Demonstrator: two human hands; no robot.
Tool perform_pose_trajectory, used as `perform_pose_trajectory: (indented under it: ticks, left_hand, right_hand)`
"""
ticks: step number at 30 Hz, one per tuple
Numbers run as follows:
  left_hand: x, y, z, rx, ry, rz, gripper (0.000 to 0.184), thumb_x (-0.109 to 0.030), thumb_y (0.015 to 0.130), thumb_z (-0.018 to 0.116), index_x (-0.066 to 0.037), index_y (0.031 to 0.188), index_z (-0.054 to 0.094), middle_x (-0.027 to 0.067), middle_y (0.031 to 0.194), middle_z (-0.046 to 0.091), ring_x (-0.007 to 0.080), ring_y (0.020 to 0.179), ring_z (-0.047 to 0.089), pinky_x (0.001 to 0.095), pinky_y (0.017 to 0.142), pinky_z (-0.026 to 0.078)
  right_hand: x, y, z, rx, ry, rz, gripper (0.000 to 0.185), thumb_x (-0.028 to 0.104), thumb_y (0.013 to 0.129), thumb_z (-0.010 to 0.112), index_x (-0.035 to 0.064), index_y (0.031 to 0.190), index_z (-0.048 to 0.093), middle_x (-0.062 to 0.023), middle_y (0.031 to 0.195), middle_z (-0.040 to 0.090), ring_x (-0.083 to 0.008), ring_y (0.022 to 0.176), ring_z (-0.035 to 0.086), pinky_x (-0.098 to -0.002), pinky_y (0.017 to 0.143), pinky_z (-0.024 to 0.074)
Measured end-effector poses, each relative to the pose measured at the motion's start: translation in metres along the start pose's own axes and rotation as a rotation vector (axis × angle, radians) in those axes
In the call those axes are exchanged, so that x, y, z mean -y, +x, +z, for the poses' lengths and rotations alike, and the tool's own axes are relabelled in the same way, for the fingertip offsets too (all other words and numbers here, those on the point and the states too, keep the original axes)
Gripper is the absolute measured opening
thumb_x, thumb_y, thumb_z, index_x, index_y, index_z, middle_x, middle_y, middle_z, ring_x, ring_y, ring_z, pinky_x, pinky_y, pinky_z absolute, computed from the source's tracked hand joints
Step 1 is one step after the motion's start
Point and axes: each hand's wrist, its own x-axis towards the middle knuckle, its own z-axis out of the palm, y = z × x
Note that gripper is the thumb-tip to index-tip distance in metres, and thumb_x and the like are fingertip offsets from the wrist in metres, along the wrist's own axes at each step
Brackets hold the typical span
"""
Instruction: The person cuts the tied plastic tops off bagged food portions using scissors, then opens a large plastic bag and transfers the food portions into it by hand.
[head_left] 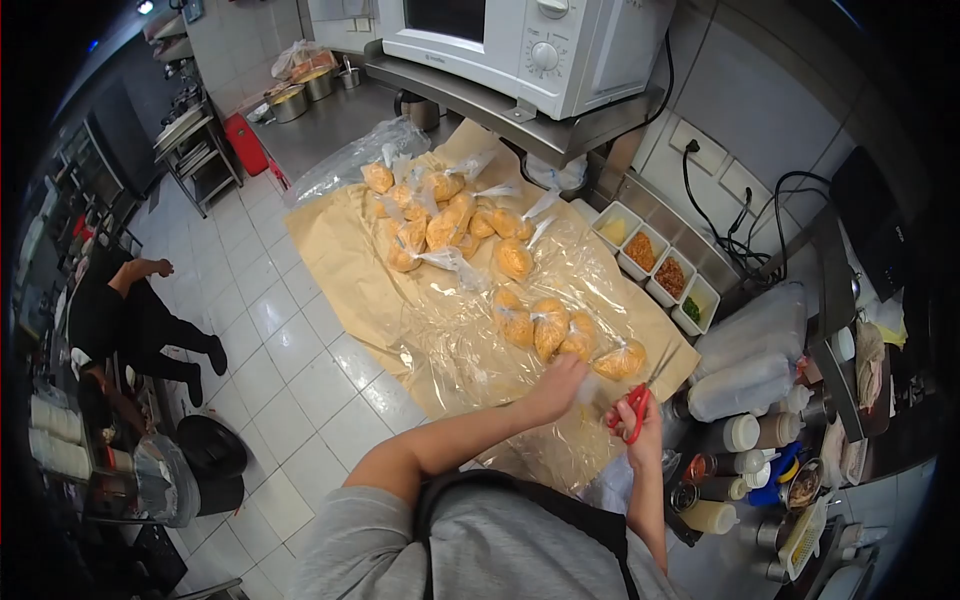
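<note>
Right hand [650, 430] holds red-handled scissors [640, 400], blades forward, probably keeping tips off left hand [558, 388]; left's grip unclear, beside filled bags [549, 328].

White microwave [510, 55] up on a steel shelf [450, 90]
Below and to the right, four food containers [653, 272] stand in a row; black cables [718, 235] hang near the wall sockets [698, 147]; capped bottles [740, 433] crowd further right; metal pots [290, 110] sit left of the microwave; a person in dark clothes [100, 285] stands on the tiled floor [285, 350].
</note>
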Motion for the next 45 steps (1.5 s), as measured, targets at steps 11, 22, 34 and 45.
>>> perform_pose_trajectory:
  ticks: [11, 22, 34, 45]
  left_hand:
    - [0.094, 0.086, -0.101, 0.017, 0.848, -0.325, 0.057, -0.028, 0.081, 0.056, -0.005, 0.131, 0.04, 0.0218, 0.139, 0.028, 0.0374, 0.131, 0.023, 0.0587, 0.103, 0.014]
    - [0.169, 0.037, -0.164, -0.148, 0.675, -0.374, 0.019, -0.015, 0.079, 0.052, -0.003, 0.082, 0.066, 0.0138, 0.083, 0.063, 0.0296, 0.08, 0.062, 0.0411, 0.072, 0.047]
    - [0.106, -0.02, -0.228, -0.388, -0.264, -0.595, 0.024, -0.019, 0.088, 0.052, 0.003, 0.087, 0.063, 0.0097, 0.065, 0.061, 0.0153, 0.056, 0.056, 0.0295, 0.053, 0.045]
    - [0.14, -0.088, -0.182, -0.655, -0.99, -1.072, 0.041, -0.034, 0.085, 0.053, -0.006, 0.114, 0.048, 0.012, 0.095, 0.059, 0.0245, 0.074, 0.061, 0.0366, 0.062, 0.053]
  right_hand:
    - [0.009, -0.014, -0.021, -0.026, 0.031, -0.026, 0.04, 0.019, 0.084, 0.062, 0.009, 0.117, 0.042, -0.0043, 0.088, 0.057, -0.0141, 0.07, 0.06, -0.0244, 0.052, 0.0469]
    - [0.001, 0.005, 0.072, 0.419, -0.047, 0.072, 0.037, 0.011, 0.084, 0.06, 0.0072, 0.115, 0.042, -0.0057, 0.086, 0.058, -0.0145, 0.068, 0.06, -0.0241, 0.051, 0.0475]
    - [-0.038, 0.079, 0.104, 0.679, -0.217, 0.467, 0.042, 0.039, 0.084, 0.06, 0.0103, 0.11, 0.043, -0.0078, 0.085, 0.06, -0.0164, 0.065, 0.063, -0.0273, 0.047, 0.0499]
    - [0.002, 0.058, 0.127, 0.972, -0.291, 0.5, 0.048, 0.044, 0.088, 0.053, 0.0104, 0.119, 0.038, -0.0091, 0.095, 0.061, -0.0206, 0.081, 0.064, -0.03, 0.048, 0.052]
